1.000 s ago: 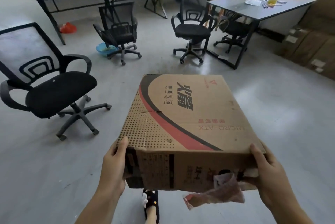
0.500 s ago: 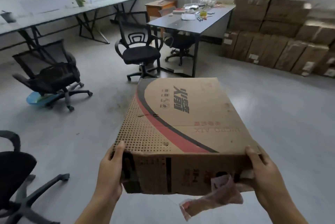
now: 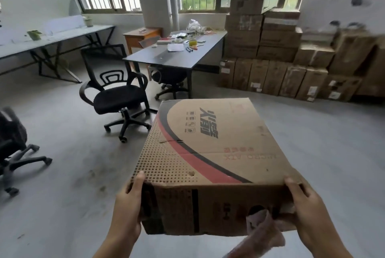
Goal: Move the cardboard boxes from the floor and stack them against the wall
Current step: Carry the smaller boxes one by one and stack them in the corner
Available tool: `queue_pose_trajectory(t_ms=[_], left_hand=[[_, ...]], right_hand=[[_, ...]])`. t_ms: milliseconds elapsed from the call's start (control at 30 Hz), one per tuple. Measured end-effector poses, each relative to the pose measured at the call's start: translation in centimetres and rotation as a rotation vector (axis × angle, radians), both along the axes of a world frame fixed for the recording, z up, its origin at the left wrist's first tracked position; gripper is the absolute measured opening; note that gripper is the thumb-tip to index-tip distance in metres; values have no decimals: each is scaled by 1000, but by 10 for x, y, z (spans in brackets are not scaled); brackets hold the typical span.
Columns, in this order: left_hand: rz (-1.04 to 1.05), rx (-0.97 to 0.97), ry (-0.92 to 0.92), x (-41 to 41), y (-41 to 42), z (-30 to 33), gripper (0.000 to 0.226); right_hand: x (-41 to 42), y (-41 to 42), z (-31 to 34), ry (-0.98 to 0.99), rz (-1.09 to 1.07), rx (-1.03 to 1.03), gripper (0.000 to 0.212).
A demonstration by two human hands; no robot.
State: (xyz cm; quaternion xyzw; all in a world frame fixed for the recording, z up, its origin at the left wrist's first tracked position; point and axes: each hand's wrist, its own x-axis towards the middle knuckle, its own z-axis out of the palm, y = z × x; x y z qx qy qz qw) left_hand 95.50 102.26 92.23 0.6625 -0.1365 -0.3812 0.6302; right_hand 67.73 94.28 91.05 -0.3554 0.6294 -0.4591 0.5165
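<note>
Left hand (image 3: pixel 127 207) and right hand (image 3: pixel 308 214) each curled a grip round near corners of the worn brown printed cardboard box (image 3: pixel 208 153); looked bulky, soft-edged, probably light.

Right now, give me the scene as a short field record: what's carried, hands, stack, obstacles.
carried: printed cardboard box, held off the floor
left hand: grips the near left corner, thumb on top
right hand: grips the near right corner, thumb on top
loose bit: torn tape flap hanging from the near face
stack: cardboard boxes piled against the far wall below the window
obstacles: office chair and dark desk ahead left
</note>
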Motion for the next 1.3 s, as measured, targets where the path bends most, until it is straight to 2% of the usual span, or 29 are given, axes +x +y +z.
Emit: queue_pose_trajectory(t_ms=[300, 600, 900, 1100, 1233, 1300], left_hand=[[-100, -24, 5, -25, -203, 9, 18], [-242, -45, 5, -8, -428, -5, 21], [-376, -71, 5, 5, -659, 13, 17], [-460, -57, 10, -28, -793, 6, 16], [-484, -78, 7, -68, -883, 0, 16], [-484, -92, 6, -96, -930, -1, 18]], right_hand=[[-29, -177, 10, 22, -120, -5, 38], [-19, -364, -3, 67, -215, -38, 39], [-9, -552, 13, 0, -385, -93, 31], [-42, -662, 6, -45, -471, -107, 29], [-79, -746, -1, -58, -482, -137, 19], [-106, -794, -2, -40, -487, -156, 23]])
